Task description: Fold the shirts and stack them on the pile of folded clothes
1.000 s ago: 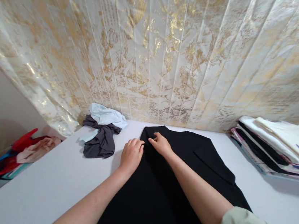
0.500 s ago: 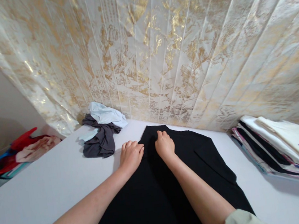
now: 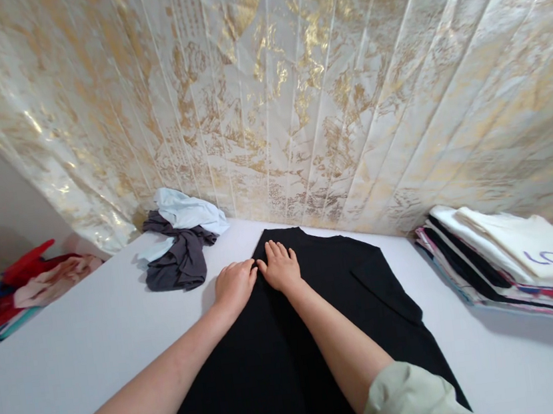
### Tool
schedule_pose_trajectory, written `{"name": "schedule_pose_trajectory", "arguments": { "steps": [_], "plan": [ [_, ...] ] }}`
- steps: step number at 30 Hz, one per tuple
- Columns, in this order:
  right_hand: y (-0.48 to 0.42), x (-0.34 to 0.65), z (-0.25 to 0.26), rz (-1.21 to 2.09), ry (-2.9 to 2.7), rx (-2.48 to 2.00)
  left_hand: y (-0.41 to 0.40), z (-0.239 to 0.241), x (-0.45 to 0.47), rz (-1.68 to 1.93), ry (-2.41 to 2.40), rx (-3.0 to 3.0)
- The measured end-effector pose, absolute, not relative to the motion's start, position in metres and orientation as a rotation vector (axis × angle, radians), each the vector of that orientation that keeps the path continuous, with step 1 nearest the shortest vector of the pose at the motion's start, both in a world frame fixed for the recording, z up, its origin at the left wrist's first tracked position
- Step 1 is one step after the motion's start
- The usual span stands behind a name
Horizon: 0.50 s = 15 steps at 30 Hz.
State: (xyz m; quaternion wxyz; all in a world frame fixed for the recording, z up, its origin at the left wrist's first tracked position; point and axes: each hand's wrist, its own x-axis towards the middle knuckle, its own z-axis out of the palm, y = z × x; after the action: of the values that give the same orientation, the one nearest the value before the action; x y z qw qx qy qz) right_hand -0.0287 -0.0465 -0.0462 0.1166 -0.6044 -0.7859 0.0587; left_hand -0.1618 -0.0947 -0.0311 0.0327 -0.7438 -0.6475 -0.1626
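A black T-shirt (image 3: 329, 308) lies spread on the white table, its neck end toward the curtain and one sleeve showing on the right. At its left edge my left hand (image 3: 235, 284) is closed, thumb and fingers pinching the black cloth. Just to the right, my right hand (image 3: 280, 264) rests flat on the shirt with fingers spread. The two hands nearly touch at the thumbs. The shirt's near end runs out of view at the bottom.
A crumpled heap of dark grey and pale blue clothes (image 3: 176, 256) lies at the back left. On the right stands a stack of folded clothes (image 3: 508, 252). Red and pink clothes (image 3: 48, 278) sit beyond the left table edge. A gold-patterned curtain (image 3: 268, 100) hangs behind the table (image 3: 74, 366).
My right hand has moved left toward my left hand and gone from curled fingers to a flat, spread palm. My left hand stays at the shirt's left edge. The view has shifted slightly right.
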Motion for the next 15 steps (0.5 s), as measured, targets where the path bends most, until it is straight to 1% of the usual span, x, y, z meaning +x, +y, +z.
{"name": "schedule_pose_trajectory", "arguments": {
  "steps": [5, 8, 11, 15],
  "plan": [
    [-0.056, -0.019, -0.042, 0.178, -2.285, -1.786, -0.094, -0.034, -0.160, -0.414, -1.945, -2.289],
    [-0.070, 0.006, -0.034, 0.188, -2.318, -1.766, -0.096, -0.036, -0.161, -0.383, -1.907, -2.287],
    [-0.089, 0.057, -0.020, 0.099, -2.293, -1.790, -0.098, -0.032, -0.163, -0.369, -1.895, -2.319],
    [-0.116, 0.143, -0.007, -0.036, -2.148, -2.033, -0.099, -0.011, -0.156, -0.334, -1.885, -2.421]
  ]
}}
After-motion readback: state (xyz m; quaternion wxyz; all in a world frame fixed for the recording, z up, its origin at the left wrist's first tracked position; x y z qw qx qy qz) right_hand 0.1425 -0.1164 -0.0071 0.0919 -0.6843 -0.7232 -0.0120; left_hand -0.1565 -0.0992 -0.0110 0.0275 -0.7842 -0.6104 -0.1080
